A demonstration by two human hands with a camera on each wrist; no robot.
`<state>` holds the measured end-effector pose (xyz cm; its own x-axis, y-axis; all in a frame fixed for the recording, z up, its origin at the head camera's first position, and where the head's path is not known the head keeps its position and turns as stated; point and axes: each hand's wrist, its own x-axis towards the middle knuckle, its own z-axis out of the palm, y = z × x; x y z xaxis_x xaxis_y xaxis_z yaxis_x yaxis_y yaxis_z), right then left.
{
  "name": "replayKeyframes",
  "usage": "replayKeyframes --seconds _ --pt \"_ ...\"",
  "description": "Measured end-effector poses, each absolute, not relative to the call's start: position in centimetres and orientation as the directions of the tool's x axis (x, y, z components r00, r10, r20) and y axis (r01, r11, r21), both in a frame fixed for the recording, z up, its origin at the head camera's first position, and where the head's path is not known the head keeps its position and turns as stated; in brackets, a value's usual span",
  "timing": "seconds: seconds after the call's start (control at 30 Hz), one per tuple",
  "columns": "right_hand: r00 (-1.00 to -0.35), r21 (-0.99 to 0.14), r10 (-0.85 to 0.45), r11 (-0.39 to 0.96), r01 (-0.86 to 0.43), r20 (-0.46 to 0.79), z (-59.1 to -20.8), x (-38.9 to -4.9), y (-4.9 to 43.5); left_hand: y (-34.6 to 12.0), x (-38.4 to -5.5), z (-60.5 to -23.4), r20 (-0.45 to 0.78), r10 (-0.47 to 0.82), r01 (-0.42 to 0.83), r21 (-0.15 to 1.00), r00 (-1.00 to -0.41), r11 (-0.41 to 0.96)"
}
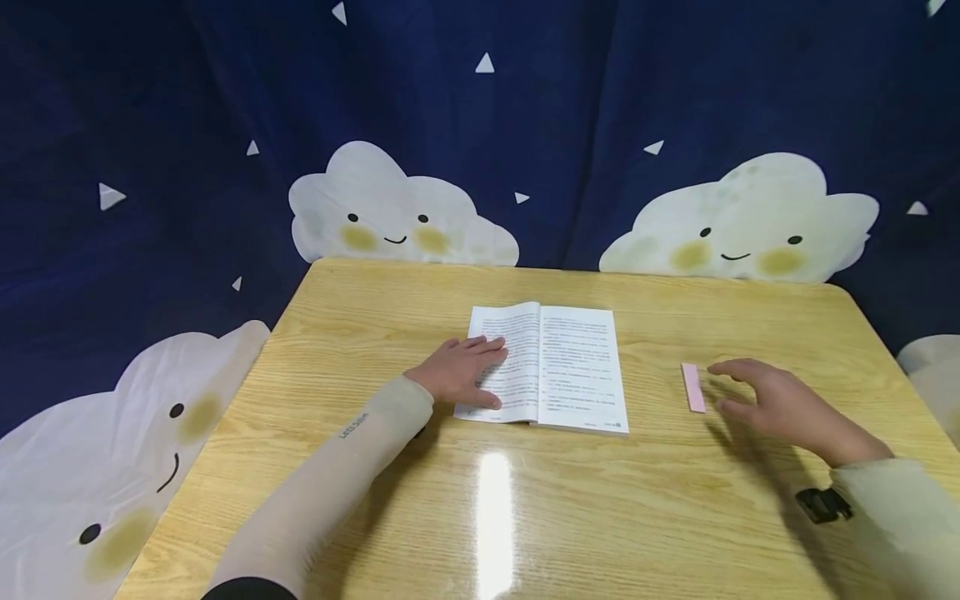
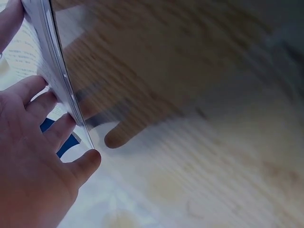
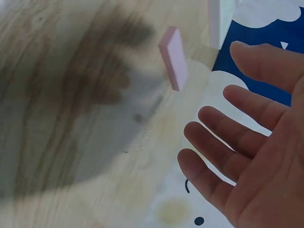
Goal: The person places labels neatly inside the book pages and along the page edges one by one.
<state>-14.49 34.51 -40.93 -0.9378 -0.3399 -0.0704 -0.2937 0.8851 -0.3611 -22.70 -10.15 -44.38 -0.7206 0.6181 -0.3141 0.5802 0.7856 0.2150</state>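
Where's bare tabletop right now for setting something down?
The widest bare patch of table is in front of the open book, between the left sleeve and right sleeve. There's also room behind the book. It's crowded at the left page, where the left hand rests, and around the pink block, with the right hand close beside it.

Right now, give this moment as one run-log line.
left hand: rests on open book, left page | right hand: near pink block, not touching | pink block: on table
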Motion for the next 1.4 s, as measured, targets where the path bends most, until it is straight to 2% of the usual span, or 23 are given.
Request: replayKeyframes --seconds 0.13,0.53,0.83,1.4 --pt "-0.938 -0.365 -0.334 0.888 -0.281 -0.093 -41.6 -14.6 34.4 -10.1 -22.7 -44.4 -0.319 0.618 0.579 0.217 -0.719 0.786" --pt "-0.913 -0.221 -0.403 0.898 -0.381 -0.060 -42.9 -14.9 33.1 -10.1 -22.6 -44.3 -0.328 0.612 0.571 0.222 -0.719 0.790" --pt "-0.919 -0.144 -0.392 0.913 -0.381 -0.051 -43.1 -15.3 32.5 -10.0 -22.7 -44.3 -0.325 0.617 0.580 0.215 -0.717 0.786" --pt "-0.912 -0.148 -0.409 0.901 -0.407 0.017 -43.7 -16.3 32.7 -10.0 -22.8 -44.1 -0.328 0.609 0.567 0.223 -0.722 0.793"
